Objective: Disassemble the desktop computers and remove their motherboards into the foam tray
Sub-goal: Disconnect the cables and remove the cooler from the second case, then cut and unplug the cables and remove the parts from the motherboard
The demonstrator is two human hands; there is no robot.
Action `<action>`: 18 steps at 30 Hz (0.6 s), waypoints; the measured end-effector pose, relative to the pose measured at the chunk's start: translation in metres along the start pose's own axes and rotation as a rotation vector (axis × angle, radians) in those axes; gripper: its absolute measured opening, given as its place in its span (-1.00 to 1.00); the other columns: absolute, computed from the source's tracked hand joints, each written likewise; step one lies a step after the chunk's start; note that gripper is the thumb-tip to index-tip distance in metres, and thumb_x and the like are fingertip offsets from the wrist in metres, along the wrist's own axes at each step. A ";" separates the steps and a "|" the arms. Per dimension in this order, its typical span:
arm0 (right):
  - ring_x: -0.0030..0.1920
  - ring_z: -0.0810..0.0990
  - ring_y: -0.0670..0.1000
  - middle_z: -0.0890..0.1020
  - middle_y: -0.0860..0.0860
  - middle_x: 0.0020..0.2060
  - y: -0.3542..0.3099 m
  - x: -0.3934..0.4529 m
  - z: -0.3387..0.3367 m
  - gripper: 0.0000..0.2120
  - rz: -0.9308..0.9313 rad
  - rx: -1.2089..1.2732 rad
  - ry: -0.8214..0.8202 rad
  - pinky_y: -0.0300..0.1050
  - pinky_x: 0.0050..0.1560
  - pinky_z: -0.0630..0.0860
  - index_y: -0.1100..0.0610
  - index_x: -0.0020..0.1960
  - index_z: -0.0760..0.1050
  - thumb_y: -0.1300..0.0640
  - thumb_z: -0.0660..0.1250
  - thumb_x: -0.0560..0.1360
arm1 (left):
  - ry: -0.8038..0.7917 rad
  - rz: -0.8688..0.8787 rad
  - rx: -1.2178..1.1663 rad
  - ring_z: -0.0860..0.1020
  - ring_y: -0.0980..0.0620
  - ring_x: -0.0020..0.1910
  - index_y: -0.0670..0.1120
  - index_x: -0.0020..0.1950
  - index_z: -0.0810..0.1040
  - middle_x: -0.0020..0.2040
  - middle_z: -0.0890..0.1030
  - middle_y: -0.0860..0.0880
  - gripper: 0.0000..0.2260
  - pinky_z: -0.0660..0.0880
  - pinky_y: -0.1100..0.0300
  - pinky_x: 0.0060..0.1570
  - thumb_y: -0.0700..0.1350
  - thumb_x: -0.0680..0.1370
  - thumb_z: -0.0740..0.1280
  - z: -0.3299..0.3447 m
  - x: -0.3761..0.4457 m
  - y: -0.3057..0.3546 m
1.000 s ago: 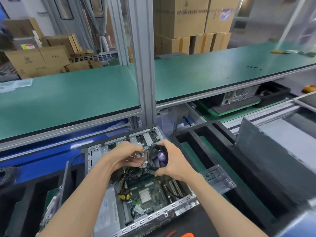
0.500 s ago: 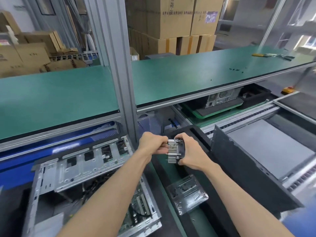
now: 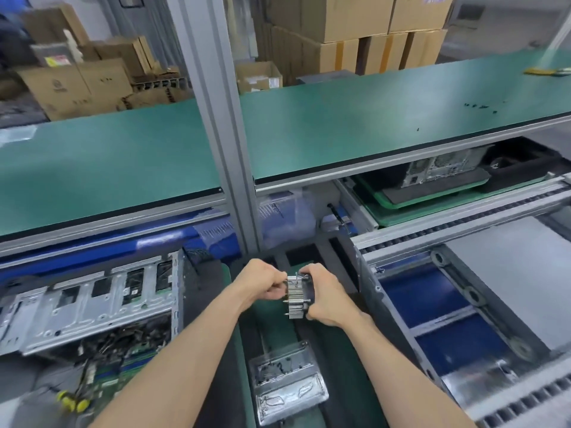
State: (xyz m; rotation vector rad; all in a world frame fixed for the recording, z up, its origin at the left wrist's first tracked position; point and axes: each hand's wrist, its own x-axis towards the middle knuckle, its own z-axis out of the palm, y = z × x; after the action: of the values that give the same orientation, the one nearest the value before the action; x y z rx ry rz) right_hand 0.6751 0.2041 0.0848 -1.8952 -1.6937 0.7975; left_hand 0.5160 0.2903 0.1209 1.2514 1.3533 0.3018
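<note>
You hold the heatsink (image 3: pixel 296 299) between your two hands, raised in front of you over the black foam tray (image 3: pixel 321 341). Your left hand (image 3: pixel 262 284) has its grip closed on the upper left edge of the heatsink, fingers curled in around the top corner where a thin wire clip sticks up. Your right hand (image 3: pixel 324 296) has its grip closed around the right side, where the dark fan part sits, with the thumb over the top and the fingers wrapping underneath. The silver fins face you, running across in rows, and two mounting pins poke out to the left from the fin block.

The open desktop computer (image 3: pixel 89 304) lies on the table to your left, well apart from both hands. Its metal drive cage faces up, and below that a tangle of black cables covers part of the green motherboard (image 3: pixel 133 366), which sits inside the case. A yellow-capped connector (image 3: pixel 69 400) shows at the near left edge of the case.

Directly below your hands, in the foam tray, lies a clear plastic box (image 3: pixel 287 384) with small dark parts inside. To your right runs a roller conveyor frame (image 3: pixel 463 230) with blue panels beneath. Above everything stretches a green shelf (image 3: pixel 370 118), and stacked cardboard boxes (image 3: pixel 355 26) stand behind it.
</note>
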 end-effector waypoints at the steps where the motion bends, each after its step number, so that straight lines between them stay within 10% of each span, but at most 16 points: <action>1: 0.14 0.49 -0.01 0.46 -0.04 0.17 -0.008 0.004 0.009 -0.24 -0.019 -0.006 -0.024 -0.11 0.07 0.48 0.05 0.34 0.34 0.29 0.52 0.21 | 0.039 0.000 0.016 0.55 -0.09 -0.31 -0.40 -0.04 0.62 -0.25 0.58 -0.24 -0.86 0.57 0.09 -0.13 -0.31 0.57 0.34 -0.011 -0.001 -0.007; 18: 0.09 0.49 -0.02 0.44 -0.14 0.11 -0.111 0.043 0.173 -0.12 -0.019 -0.119 -0.233 -0.11 0.06 0.51 0.00 0.35 0.35 0.27 0.65 0.13 | 0.351 0.120 0.295 0.62 -0.05 -0.09 -0.11 -0.15 0.64 -0.12 0.68 -0.09 -0.79 0.54 0.07 0.05 -0.10 0.62 0.30 -0.153 -0.035 -0.141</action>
State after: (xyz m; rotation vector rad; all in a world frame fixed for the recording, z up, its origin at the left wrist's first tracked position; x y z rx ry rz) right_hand 0.4783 0.2553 0.0313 -1.9229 -1.9343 0.9620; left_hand 0.3116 0.2838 0.0685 1.5821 1.6677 0.4326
